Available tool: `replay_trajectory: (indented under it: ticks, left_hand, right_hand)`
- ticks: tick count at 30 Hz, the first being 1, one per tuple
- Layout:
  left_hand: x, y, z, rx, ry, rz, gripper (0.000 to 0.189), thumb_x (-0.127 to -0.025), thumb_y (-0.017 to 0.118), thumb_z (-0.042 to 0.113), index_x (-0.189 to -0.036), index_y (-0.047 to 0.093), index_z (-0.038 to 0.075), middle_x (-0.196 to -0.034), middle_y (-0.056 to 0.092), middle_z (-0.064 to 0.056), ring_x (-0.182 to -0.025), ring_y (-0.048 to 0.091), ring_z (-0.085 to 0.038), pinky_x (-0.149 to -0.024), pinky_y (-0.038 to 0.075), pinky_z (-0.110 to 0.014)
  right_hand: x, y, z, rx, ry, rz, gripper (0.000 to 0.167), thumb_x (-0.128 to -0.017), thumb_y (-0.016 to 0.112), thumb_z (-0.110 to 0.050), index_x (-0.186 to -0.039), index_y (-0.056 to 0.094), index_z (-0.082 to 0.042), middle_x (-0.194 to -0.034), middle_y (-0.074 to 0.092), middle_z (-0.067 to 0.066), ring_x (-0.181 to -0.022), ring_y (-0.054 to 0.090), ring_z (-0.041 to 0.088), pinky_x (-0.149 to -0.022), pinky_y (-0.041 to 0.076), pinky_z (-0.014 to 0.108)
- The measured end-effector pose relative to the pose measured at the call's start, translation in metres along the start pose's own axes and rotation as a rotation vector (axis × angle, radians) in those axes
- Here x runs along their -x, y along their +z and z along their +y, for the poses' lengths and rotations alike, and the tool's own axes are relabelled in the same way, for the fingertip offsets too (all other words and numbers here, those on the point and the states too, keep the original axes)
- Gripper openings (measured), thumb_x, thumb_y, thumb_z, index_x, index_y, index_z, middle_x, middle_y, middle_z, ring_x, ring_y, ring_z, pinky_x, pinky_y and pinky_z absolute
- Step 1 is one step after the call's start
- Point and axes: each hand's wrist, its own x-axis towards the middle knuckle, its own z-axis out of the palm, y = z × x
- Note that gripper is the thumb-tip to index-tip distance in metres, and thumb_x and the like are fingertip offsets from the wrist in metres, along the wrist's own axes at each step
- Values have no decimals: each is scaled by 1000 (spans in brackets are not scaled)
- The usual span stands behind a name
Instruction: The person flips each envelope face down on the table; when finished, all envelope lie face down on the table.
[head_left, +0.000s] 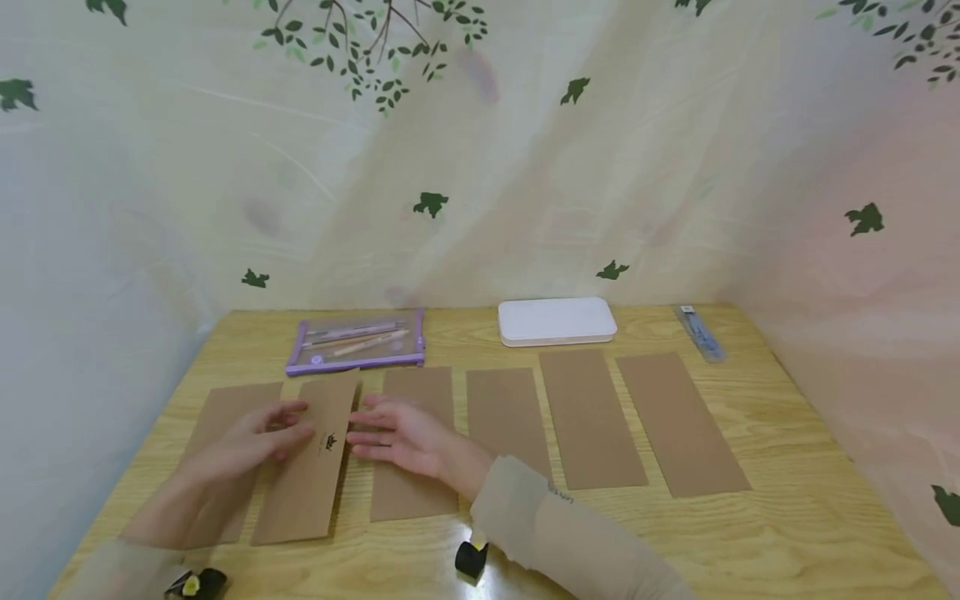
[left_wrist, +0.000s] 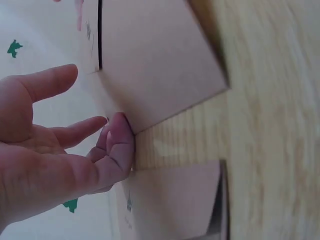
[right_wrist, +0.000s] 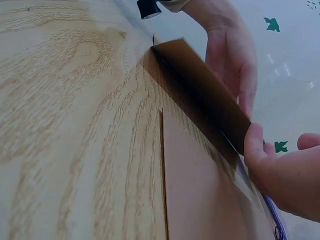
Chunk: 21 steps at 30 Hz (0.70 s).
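Note:
A brown card (head_left: 311,492) with a small black crown print stands second from the left in a row, its right edge raised off the table. My left hand (head_left: 255,437) is over its left side, fingers loosely bent. From the right, my right hand (head_left: 412,437) reaches to the raised edge with fingers nearly straight. In the right wrist view, fingertips (right_wrist: 256,142) of that hand touch the tilted card (right_wrist: 200,92), whose underside is dark. The left wrist view shows the left fingers beside a card corner, with a crown-printed card (left_wrist: 170,200) lying below.
More brown cards lie along the row, one at the far left (head_left: 225,417), others from the middle (head_left: 420,492) to the right (head_left: 682,425). Behind them are a purple-edged pouch (head_left: 356,340) of pencils, a white case (head_left: 557,322) and a blue packet (head_left: 701,333). Curtain walls enclose the table.

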Motion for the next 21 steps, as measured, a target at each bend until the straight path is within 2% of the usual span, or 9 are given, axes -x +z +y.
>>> replay_trajectory:
  ticks: [3,7,10,15,21]
  left_hand:
    - [3,1,6,16,-11,-41,74,-102,61,38,-152,31,-8,-144,46,-29,-116,55,-33,-85,55,-37]
    - [4,8,13,125,-28,-58,73,-102,62,34,-153,30,-7,-142,44,-29,-111,55,-30,-86,55,-40]
    - [4,15,16,205,-34,-73,72,-102,64,31,-153,30,-6,-142,41,-28,-114,55,-31,-88,57,-42]
    - [4,21,21,304,-1,-119,72,-103,62,26,-154,25,-7,-142,34,-31,-120,53,-36,-90,58,-47]
    - [5,20,24,376,45,-175,72,-104,60,22,-156,20,-7,-142,33,-32,-122,54,-37,-90,57,-49]
  right_hand:
    - [1,2,-2,10,5,-47,53,-103,49,-8,-152,34,5,-137,56,22,-129,52,43,-109,44,51]
    - [4,5,-4,40,4,-74,51,-102,49,-6,-151,38,5,-136,56,21,-126,55,41,-108,44,51]
    - [6,6,-6,37,9,-79,49,-102,50,-4,-150,40,3,-132,57,19,-119,60,36,-108,44,51]
    - [7,9,-8,25,4,-105,48,-102,50,-5,-149,43,1,-123,58,14,-107,62,28,-109,44,51]
    - [10,9,-9,35,-3,-143,45,-102,48,-5,-147,46,4,-128,58,17,-109,62,29,-110,43,50]
